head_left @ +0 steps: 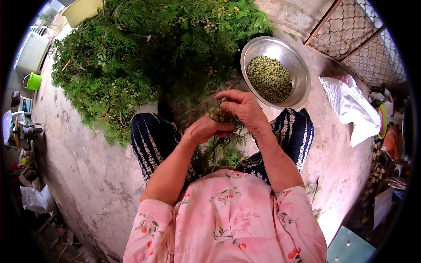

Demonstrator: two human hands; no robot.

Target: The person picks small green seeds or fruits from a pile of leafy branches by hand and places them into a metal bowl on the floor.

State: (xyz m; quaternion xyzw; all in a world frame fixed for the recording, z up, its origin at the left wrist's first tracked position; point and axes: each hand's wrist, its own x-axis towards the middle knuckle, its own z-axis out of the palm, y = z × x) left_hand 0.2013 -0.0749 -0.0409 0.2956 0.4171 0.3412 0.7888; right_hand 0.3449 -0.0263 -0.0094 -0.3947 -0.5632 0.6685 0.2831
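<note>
Between my knees, my left hand [204, 130] is closed around an evergreen sprig [217, 142], whose thin green leaves hang below the fingers. A small cluster of greenish-brown cones [217, 114] shows between my two hands. My right hand [246, 110] is curled over this cluster, with thumb and index finger closed on it. Right of my hands stands a round metal basin [301, 83], partly filled with small green cones [269, 79]. A large heap of cut evergreen branches [114, 74] lies in front of me, many of them bearing cones.
A wire-mesh panel [355, 52] stands at the far right, near a white sack [351, 105]. On the left are a lime-green bucket [33, 81] and household clutter. A yellow tub [81, 11] is behind the heap. Concrete floor [92, 175] surrounds me.
</note>
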